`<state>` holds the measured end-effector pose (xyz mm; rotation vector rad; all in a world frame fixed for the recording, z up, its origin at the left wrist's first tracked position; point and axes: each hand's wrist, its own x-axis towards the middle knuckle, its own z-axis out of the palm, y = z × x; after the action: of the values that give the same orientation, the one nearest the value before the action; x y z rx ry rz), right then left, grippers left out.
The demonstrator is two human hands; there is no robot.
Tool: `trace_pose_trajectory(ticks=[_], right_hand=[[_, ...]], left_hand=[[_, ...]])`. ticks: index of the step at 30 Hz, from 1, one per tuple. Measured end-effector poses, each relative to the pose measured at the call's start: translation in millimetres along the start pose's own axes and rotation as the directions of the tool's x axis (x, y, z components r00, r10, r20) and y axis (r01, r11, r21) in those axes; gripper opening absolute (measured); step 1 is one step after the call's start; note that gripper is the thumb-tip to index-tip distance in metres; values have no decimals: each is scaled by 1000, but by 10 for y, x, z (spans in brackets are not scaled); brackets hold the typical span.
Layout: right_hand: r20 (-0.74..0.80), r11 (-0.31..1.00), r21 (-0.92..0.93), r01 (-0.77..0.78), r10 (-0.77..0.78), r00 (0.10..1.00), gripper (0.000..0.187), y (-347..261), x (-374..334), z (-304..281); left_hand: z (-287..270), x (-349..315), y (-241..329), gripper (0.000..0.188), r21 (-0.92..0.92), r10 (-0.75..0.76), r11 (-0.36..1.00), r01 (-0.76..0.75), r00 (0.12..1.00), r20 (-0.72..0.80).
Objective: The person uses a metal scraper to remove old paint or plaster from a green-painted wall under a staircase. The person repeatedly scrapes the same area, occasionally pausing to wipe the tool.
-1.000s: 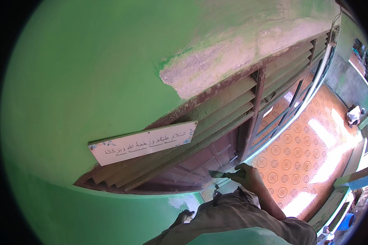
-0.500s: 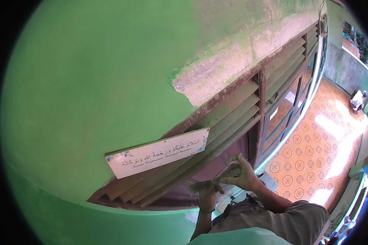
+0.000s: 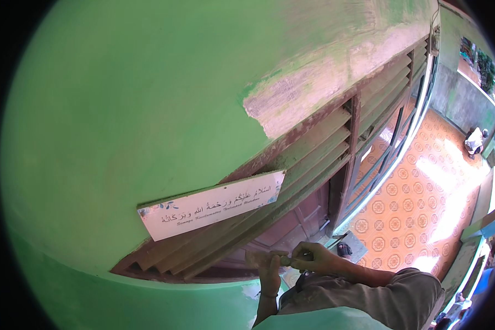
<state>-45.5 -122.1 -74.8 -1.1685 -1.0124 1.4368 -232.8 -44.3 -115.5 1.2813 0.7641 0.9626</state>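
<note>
Low in the picture, my left hand (image 3: 269, 276) grips a flat scraper (image 3: 255, 259), its thin greyish blade pointing left past my fingers. My right hand (image 3: 312, 258) is closed at the scraper's other end, fingers curled and thumb pressed in beside the short greenish handle (image 3: 285, 260). My fingers cover part of the tool. Both hands are held in front of my body, below a white sign (image 3: 212, 206) with dark lettering and blue flowers. The sign hangs slanted over brown louvre slats (image 3: 308, 148).
A green wall (image 3: 121, 110) fills the left, with a pale scraped patch (image 3: 297, 99) above the louvres. A brown door (image 3: 291, 220) is below. To the right lies orange patterned tile floor (image 3: 396, 209). A dark sandal or foot (image 3: 344, 249) is on a grey slab (image 3: 356, 248).
My right hand has come down from its raised position, and its fingers have closed in by the handle. My left hand and the scraper have shifted slightly left.
</note>
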Motion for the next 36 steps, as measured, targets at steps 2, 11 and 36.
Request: trace_pose_trajectory(ticks=[2, 11, 36], right_hand=[[86, 1000, 7, -16, 16, 996, 36, 7, 14, 40], [229, 983, -155, -96, 131, 965, 42, -157, 96, 193], [163, 836, 432, 339, -442, 882, 45, -1795, -21, -421]], left_hand=[[-18, 3, 20, 31, 9, 31, 999, -31, 999, 17], [44, 64, 330, 36, 125, -45, 991, 39, 998, 41], [1558, 1209, 2069, 33, -395, 358, 889, -232, 890, 281]])
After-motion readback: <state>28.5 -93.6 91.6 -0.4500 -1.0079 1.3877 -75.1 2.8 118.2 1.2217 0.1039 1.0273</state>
